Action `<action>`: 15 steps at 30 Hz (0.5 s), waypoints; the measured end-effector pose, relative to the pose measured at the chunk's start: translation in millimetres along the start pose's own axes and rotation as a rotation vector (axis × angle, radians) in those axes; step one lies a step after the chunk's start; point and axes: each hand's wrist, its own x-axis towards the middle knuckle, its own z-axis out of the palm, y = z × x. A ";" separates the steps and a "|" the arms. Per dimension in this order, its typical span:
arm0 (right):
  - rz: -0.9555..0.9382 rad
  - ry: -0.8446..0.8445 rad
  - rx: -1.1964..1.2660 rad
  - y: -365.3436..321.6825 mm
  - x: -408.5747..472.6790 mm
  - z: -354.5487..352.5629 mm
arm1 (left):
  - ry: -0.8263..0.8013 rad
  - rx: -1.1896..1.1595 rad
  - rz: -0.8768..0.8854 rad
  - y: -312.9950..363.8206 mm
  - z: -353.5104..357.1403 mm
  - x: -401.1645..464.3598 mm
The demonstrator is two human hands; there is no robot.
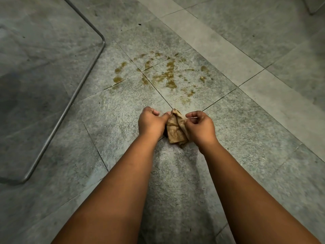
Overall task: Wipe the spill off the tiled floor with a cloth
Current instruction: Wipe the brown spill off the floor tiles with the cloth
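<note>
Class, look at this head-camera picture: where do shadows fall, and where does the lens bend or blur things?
Head view: dim, soft light; a shadow lies on the floor between the forearms, under the cloth; the wide lens bows the tile joints and the metal frame; the spill is sharp, the corners softer and darker.

Looking like some indoor room, maybe a home, with a grey speckled tiled floor (228,134) running wall to wall and a glass-topped table (44,55) with a thin metal rim (84,71) sitting at the left.
</note>
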 end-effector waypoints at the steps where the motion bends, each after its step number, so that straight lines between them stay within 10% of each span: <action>1: 0.026 0.005 0.070 -0.4 0.4 -2.3 | 0.063 0.050 0.032 -0.7 -2.5 -0.9; 9: 0.174 -0.089 0.380 -7.0 2.3 -19.4 | -0.156 0.292 0.359 -8.0 9.1 -10.1; 15: 0.067 -0.134 0.163 -10.9 6.7 -15.2 | -0.469 0.046 0.187 -18.1 29.8 -21.4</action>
